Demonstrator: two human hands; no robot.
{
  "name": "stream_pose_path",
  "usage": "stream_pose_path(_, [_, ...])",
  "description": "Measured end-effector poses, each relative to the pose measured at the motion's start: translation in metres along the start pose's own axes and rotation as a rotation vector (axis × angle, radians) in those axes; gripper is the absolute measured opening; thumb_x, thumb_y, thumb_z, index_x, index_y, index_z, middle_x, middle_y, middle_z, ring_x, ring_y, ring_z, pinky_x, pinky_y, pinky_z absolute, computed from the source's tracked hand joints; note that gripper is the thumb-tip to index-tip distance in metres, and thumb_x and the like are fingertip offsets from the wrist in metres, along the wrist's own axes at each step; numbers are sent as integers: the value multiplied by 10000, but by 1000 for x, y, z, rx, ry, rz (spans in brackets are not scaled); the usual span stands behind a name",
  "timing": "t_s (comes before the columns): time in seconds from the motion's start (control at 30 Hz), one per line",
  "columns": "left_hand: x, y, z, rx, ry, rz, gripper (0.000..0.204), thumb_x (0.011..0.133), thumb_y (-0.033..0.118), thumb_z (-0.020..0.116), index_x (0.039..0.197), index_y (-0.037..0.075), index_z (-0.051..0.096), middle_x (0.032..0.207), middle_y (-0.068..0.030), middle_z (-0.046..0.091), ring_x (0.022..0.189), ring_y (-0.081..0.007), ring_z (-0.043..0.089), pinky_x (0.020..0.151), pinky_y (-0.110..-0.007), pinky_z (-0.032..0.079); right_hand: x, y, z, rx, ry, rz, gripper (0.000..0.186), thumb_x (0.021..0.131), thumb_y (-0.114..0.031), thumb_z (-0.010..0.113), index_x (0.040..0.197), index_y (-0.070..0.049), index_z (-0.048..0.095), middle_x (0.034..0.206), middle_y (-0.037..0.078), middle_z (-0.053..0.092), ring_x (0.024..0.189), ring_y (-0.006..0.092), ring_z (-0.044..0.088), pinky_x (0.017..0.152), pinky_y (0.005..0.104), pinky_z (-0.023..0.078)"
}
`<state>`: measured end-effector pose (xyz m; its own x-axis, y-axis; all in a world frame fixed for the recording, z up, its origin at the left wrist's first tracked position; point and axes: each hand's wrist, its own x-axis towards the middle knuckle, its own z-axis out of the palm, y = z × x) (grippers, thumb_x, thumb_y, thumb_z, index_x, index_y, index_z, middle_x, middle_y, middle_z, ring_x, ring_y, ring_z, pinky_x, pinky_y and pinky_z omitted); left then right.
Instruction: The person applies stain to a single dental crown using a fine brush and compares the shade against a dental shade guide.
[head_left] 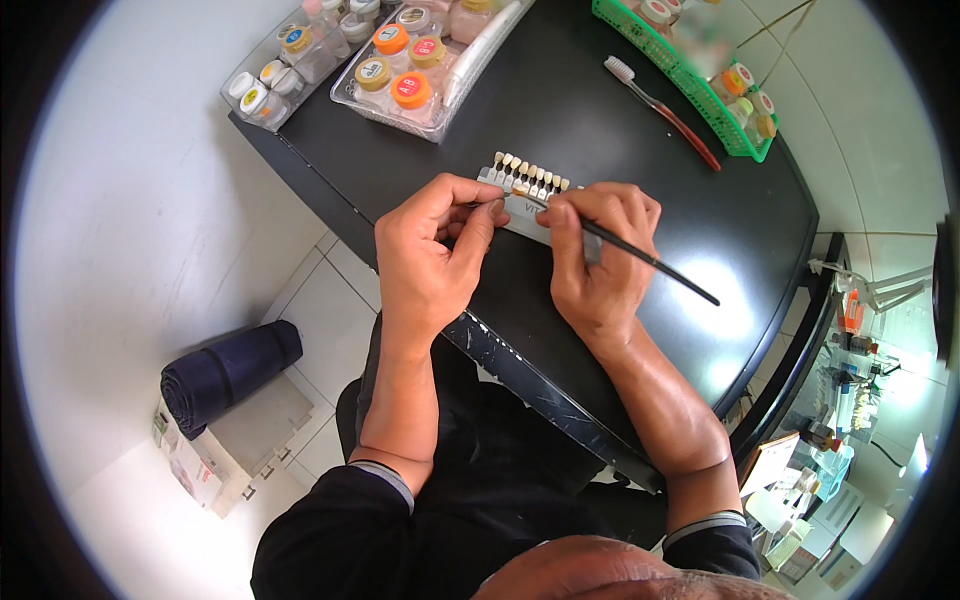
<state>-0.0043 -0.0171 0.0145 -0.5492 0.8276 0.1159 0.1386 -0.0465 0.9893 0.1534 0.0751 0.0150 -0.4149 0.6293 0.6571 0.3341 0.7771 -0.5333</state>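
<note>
- Between thumb and fingers of right hand (605,250), above tabletop: slim brush (660,265), black-handled, gripped like a pen, tip close to left fingertips.
- At fingertips of left hand (430,250): small dark item (507,195), pinched; cannot tell its kind.
- Beneath and just beyond both hands: pale shade guide (527,225), partly covered, with row of tooth-shaped tabs.
- Under guide: black tabletop (400,170).
- Farther off, to left: clear tray (385,117) of lidded jars.
- To right: toothbrush (665,115), red-handled, near green basket (690,82) of small containers.
- Down at left: dark rolled mat (235,370).
</note>
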Motion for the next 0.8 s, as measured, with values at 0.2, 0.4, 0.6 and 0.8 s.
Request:
stream_pose_path(0.2, [0,2,1,-38,4,-22,69,1066,-25,733,1128,-42,760,974,-75,828,899,-117,811,709,-211,577,2,-3,-2,-5,-19,-14,76,943,-93,857,978,-100,790,921,55,719,900,256,631,912,429,442])
stream_pose_path(0.4, [-1,6,1,-38,20,-67,61,1060,-16,740,1113,-37,762,987,-77,834,898,-130,822,688,-216,582,4,-4,-2,-13,20,-21,76,938,-68,850,971,-100,789,911,54,715,889,248,644,905,419,439])
stream_pose_path(0.6, [-1,6,0,-34,17,-76,65,1061,8,757,1113,-30,762,985,-70,835,885,-121,818,659,-214,568,2,1,-1,17,67,-16,95,923,-47,850,969,-96,783,889,48,722,873,241,659,903,424,435])
stream_pose_path(0.8, [-2,5,0,-34,25,-76,75,1061,32,773,1107,-26,762,971,-68,832,871,-114,813,651,-212,562,2,2,-2,22,50,-39,100,918,-56,854,966,-98,778,893,41,718,875,237,669,913,421,427])
